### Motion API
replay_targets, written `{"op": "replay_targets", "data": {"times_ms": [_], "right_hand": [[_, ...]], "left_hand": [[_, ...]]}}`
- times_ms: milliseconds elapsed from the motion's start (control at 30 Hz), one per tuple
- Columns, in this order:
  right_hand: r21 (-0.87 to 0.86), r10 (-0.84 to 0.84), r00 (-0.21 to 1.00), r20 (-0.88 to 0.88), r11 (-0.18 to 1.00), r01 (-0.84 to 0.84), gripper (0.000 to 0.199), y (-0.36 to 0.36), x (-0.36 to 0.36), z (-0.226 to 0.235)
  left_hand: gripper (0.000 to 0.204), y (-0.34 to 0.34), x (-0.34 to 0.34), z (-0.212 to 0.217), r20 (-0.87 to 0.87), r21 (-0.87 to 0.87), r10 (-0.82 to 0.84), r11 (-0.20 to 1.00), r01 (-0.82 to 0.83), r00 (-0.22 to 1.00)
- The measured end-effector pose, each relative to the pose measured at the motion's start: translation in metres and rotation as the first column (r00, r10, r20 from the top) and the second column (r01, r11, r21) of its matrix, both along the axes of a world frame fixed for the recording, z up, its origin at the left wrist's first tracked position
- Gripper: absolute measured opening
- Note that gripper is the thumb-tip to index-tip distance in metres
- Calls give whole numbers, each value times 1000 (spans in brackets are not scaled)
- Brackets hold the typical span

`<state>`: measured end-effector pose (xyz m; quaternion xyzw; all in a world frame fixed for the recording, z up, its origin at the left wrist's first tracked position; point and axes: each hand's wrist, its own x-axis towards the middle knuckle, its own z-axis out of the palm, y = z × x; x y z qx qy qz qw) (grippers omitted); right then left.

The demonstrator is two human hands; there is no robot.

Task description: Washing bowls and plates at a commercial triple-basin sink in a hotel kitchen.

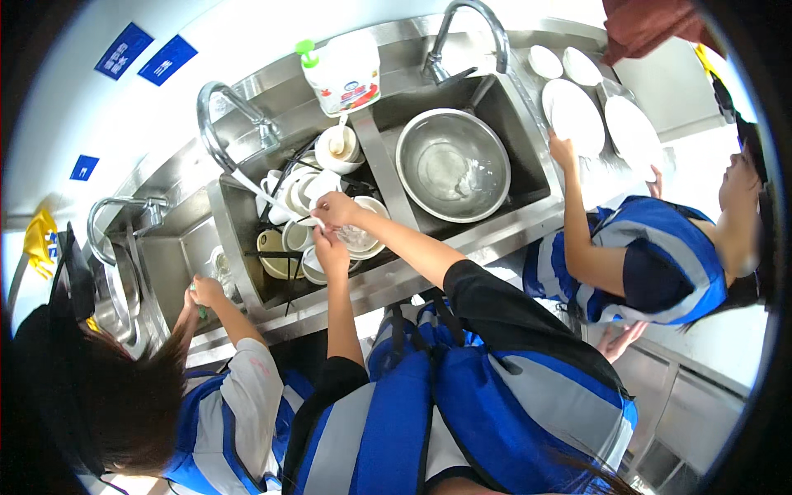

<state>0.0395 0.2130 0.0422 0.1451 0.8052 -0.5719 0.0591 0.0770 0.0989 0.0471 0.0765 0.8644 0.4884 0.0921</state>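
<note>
My right hand (337,210) is closed, fingertips pinched together, over the middle sink. Just below it, my left hand (332,254) is also closed, its fingertips almost touching the right ones. A small white thing (317,222) shows between them, too small to name. Water (262,191) runs from the curved tap (213,136) toward my fingers. Around and under my hands lie white cups and bowls (297,194), a cream bowl (275,254) and several dark chopsticks (276,255). A stack of white bowls (338,150) stands behind them.
A large steel basin (453,165) of water sits in the right sink. A soap bottle (342,74) stands on the back ledge. At right a co-worker's hand (563,151) touches a white plate (573,115); at left another's hands (203,293) work over the left sink (175,247).
</note>
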Motion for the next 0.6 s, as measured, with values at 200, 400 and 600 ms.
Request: {"op": "replay_targets", "data": {"times_ms": [200,400,600], "right_hand": [[579,158,980,-123,813,-59,48,11,27,28],[586,142,989,-53,806,-84,36,30,48,22],[-274,-204,976,-78,946,176,42,72,64,31]], "left_hand": [[27,-12,2,9,-161,-218,-12,976,-24,987],[27,-13,2,8,-131,-74,7,997,-17,991],[25,15,19,26,430,560,-247,828,-42,868]]}}
